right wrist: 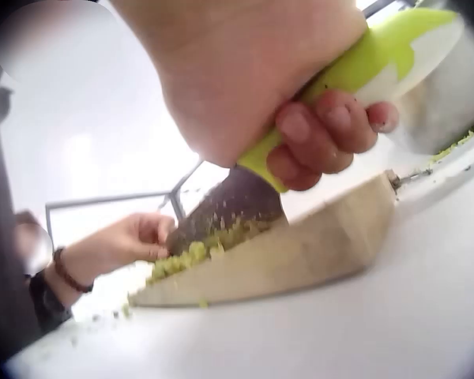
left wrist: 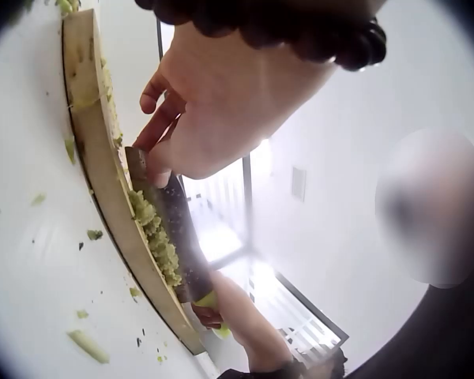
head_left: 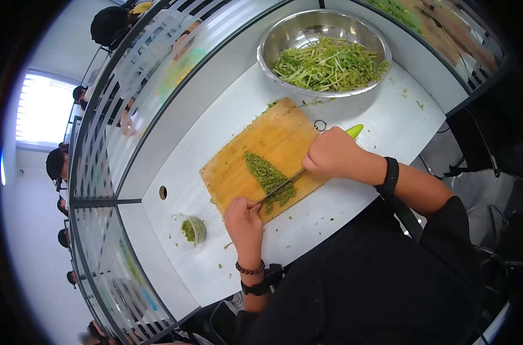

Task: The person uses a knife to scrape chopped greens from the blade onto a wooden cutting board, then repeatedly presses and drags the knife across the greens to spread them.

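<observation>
A knife with a green and white handle (right wrist: 395, 55) is gripped by my right hand (head_left: 337, 154), fingers curled round the handle. Its dark blade (left wrist: 182, 229) lies across the wooden cutting board (head_left: 233, 152). At the far end of the blade, my left hand (head_left: 243, 221) pinches the tip between thumb and fingers. Finely chopped greens (head_left: 264, 172) form a long heap on the board against the blade, with some more on the near side of it. In the right wrist view, green bits cling to the blade just above the board.
A large steel bowl (head_left: 325, 86) of cut green stalks (head_left: 330, 63) stands behind the board. To the left is a small clear cup (head_left: 198, 229) of chopped greens. Scraps dot the white table (head_left: 307, 230). Low partitions (head_left: 152, 141) border its far and left sides.
</observation>
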`<move>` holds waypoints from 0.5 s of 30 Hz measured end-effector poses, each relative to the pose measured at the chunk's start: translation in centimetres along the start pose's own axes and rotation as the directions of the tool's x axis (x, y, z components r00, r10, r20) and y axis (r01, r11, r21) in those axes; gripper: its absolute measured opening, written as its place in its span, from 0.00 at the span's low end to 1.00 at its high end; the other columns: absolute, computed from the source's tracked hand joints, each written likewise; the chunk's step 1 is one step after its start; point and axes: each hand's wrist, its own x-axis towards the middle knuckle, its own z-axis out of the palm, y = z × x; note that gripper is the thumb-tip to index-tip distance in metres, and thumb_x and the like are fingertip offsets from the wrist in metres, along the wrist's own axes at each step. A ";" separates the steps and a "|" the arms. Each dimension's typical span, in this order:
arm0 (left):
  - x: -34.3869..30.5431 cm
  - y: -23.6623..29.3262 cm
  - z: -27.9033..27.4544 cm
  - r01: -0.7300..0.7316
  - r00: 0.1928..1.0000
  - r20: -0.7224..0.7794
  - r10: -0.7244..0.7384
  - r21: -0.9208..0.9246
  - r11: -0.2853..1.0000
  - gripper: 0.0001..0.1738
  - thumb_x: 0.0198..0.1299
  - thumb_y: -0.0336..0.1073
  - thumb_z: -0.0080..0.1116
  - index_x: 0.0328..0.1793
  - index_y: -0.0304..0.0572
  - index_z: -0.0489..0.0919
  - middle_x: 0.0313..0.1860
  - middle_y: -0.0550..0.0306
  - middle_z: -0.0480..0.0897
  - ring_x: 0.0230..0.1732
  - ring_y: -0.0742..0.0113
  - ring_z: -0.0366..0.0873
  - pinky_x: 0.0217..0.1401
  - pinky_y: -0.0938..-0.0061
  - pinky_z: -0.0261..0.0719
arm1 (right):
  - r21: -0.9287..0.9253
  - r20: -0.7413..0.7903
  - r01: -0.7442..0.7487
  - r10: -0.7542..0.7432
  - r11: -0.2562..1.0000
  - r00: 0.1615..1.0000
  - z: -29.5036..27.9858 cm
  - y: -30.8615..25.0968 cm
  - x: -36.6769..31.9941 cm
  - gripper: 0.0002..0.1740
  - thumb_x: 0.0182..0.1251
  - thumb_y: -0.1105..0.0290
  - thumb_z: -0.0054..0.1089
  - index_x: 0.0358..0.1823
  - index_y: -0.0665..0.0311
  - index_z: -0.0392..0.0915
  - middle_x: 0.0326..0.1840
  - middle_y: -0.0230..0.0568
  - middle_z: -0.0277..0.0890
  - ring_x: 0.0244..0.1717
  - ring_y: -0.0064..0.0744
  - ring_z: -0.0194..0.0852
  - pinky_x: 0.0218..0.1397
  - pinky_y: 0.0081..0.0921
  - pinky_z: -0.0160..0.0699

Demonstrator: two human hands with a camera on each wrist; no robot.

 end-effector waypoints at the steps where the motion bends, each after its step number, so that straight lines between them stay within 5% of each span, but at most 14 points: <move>1: 0.0 0.1 -0.1 -0.001 1.000 -0.005 0.001 0.000 1.000 0.08 0.52 0.18 0.64 0.30 0.32 0.74 0.28 0.47 0.74 0.31 0.48 0.73 0.36 0.65 0.70 | -0.019 -0.008 0.054 -0.054 0.998 0.999 0.1 0.1 0.1 0.16 0.57 0.61 0.54 0.14 0.58 0.78 0.16 0.44 0.74 0.19 0.51 0.74 0.24 0.45 0.66; 5: -0.2 -0.7 -0.3 0.080 0.997 -0.012 -0.082 -0.104 0.991 0.09 0.52 0.17 0.64 0.31 0.31 0.73 0.27 0.48 0.76 0.30 0.53 0.73 0.38 0.69 0.71 | -0.072 -0.019 0.242 -0.244 0.968 0.970 0.5 0.4 1.0 0.10 0.54 0.64 0.58 0.17 0.55 0.78 0.16 0.39 0.75 0.20 0.49 0.75 0.23 0.45 0.68; 9: -1.0 -1.5 -1.3 0.156 0.985 -0.050 -0.163 -0.118 0.981 0.08 0.50 0.16 0.63 0.30 0.30 0.74 0.28 0.44 0.78 0.31 0.44 0.74 0.37 0.64 0.72 | -0.022 -0.094 0.341 -0.342 0.940 0.935 1.8 -0.7 2.1 0.15 0.62 0.61 0.52 0.17 0.56 0.73 0.16 0.45 0.72 0.20 0.52 0.72 0.24 0.47 0.68; 12: -2.2 -2.2 -1.9 0.206 0.971 -0.091 -0.222 -0.156 0.966 0.09 0.50 0.16 0.63 0.31 0.30 0.74 0.28 0.45 0.77 0.30 0.45 0.74 0.37 0.64 0.72 | 0.029 -0.120 0.366 -0.360 0.930 0.925 2.6 -1.9 2.5 0.17 0.63 0.61 0.52 0.16 0.56 0.72 0.16 0.45 0.72 0.20 0.52 0.72 0.24 0.48 0.68; 15: -2.2 -2.1 -2.0 0.215 0.970 -0.086 -0.227 -0.134 0.968 0.09 0.50 0.17 0.65 0.31 0.30 0.74 0.29 0.46 0.77 0.32 0.46 0.74 0.38 0.64 0.72 | 0.058 0.036 0.279 -0.281 0.959 0.959 1.5 -2.2 2.8 0.09 0.55 0.62 0.57 0.20 0.53 0.79 0.20 0.41 0.77 0.23 0.50 0.76 0.26 0.47 0.71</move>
